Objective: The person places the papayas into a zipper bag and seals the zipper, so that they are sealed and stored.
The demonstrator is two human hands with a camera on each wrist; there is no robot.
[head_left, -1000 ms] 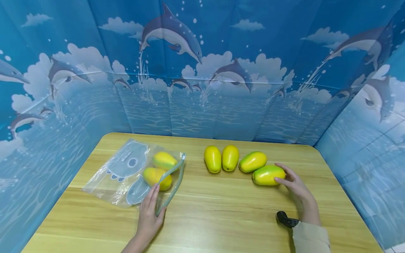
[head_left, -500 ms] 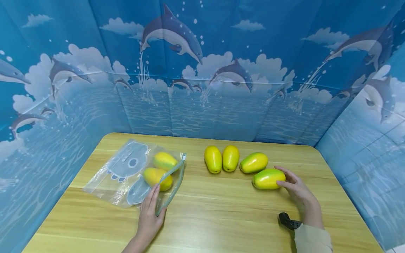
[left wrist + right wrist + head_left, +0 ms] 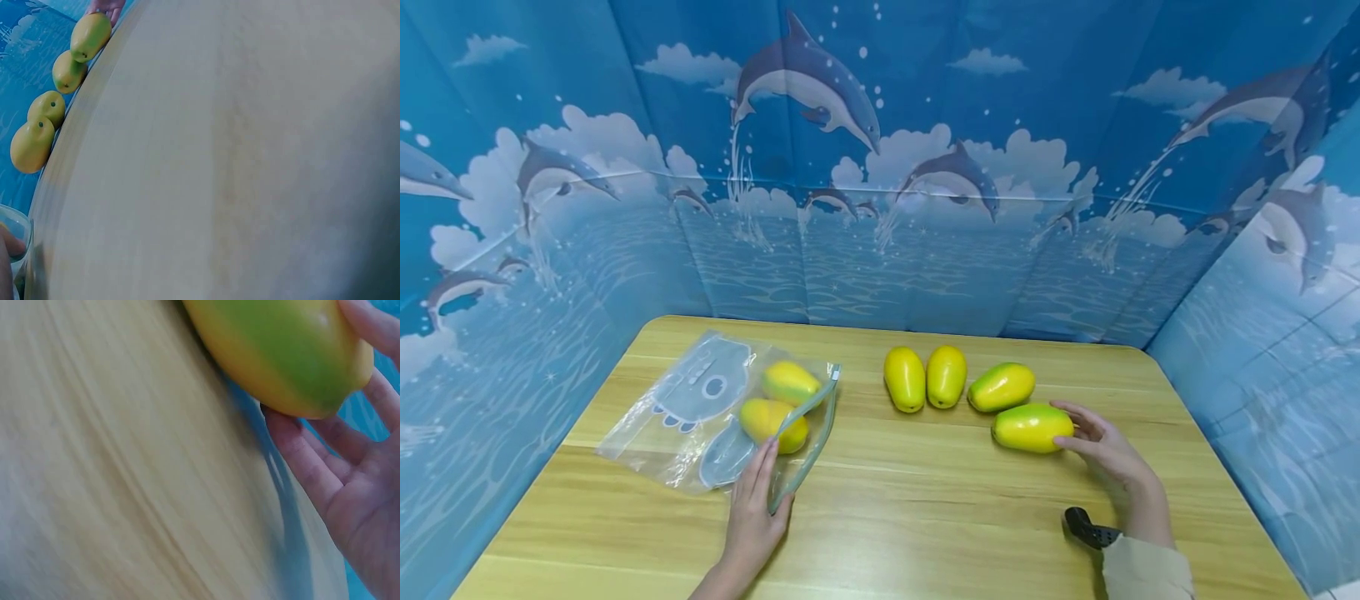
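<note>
In the head view, a clear slider zip bag (image 3: pixel 655 433) with a printed cartoon lies on the left with its mouth open. Inside are two yellow-green papayas (image 3: pixel 790 382). My left hand (image 3: pixel 754 504) holds the bag by its mouth, the rim between thumb and fingers. On the right, my right hand (image 3: pixel 1108 454) grips the near end of a papaya (image 3: pixel 1030 428); the right wrist view shows the thumb on one side of that papaya (image 3: pixel 281 350) and fingers beneath. Behind it rests another papaya (image 3: pixel 1002 387). Two more papayas (image 3: pixel 904 379) stand side by side farther left.
The wooden table (image 3: pixel 910 525) has rounded far corners. A blue dolphin-print curtain (image 3: pixel 880 250) hangs behind and along both sides. A black device (image 3: pixel 1088 529) is worn at my right wrist, by the beige sleeve (image 3: pixel 1146 567).
My right hand has drawn the papaya slightly toward me, opening a small gap from the one behind it. The left hand and bag have stayed in place.
</note>
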